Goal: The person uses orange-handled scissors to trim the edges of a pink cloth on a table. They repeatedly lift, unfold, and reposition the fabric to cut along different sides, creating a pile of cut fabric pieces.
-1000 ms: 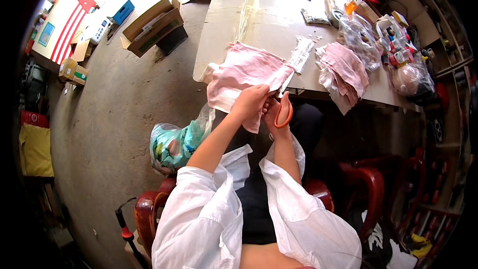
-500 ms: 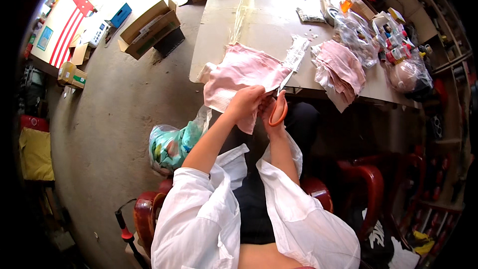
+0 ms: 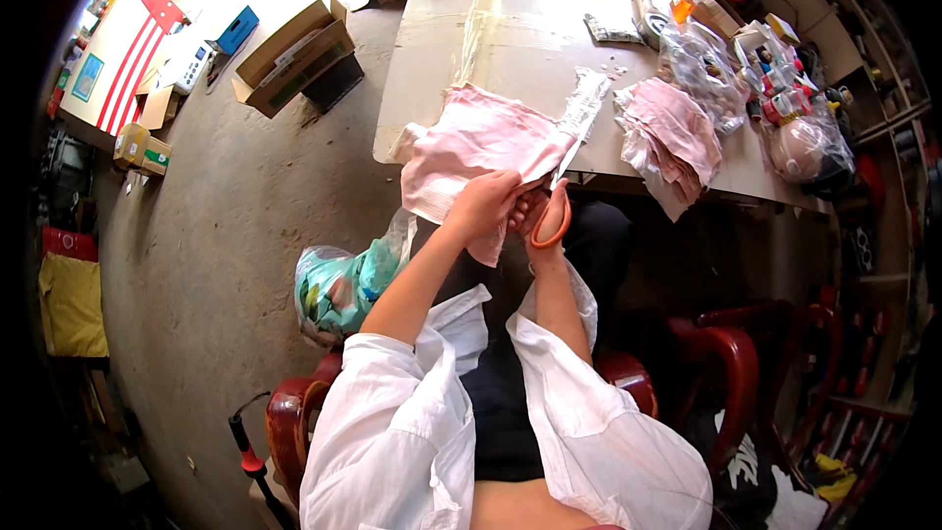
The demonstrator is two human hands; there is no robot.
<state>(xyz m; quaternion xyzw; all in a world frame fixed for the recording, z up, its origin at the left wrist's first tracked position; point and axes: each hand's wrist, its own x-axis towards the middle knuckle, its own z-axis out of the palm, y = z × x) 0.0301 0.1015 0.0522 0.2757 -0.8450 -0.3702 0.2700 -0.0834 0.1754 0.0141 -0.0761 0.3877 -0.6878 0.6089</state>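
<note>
A pink piece of fabric [image 3: 476,132] lies over the near edge of the table, part of it hanging down. My left hand [image 3: 483,204] is closed on the near edge of this fabric. Orange-handled scissors [image 3: 555,221] rest in my right hand [image 3: 538,226], whose fingers curl round them beside the left hand. The blades point up and away, close to the right edge of the fabric and a strip of white lace [image 3: 586,98]. Where the fingers of both hands meet, details are hidden.
On the table [image 3: 432,39], a stack of pink fabric pieces [image 3: 672,137] overhangs the edge to the right. Behind it sit clear plastic bags [image 3: 702,69] of items. A bag of green cloth [image 3: 343,285] stands low on my left. An open cardboard box [image 3: 294,54] is farther off.
The scissors have shifted very slightly in my right hand, their blades a little lower. My left hand keeps its hold on the pink fabric in nearly the same place.
</note>
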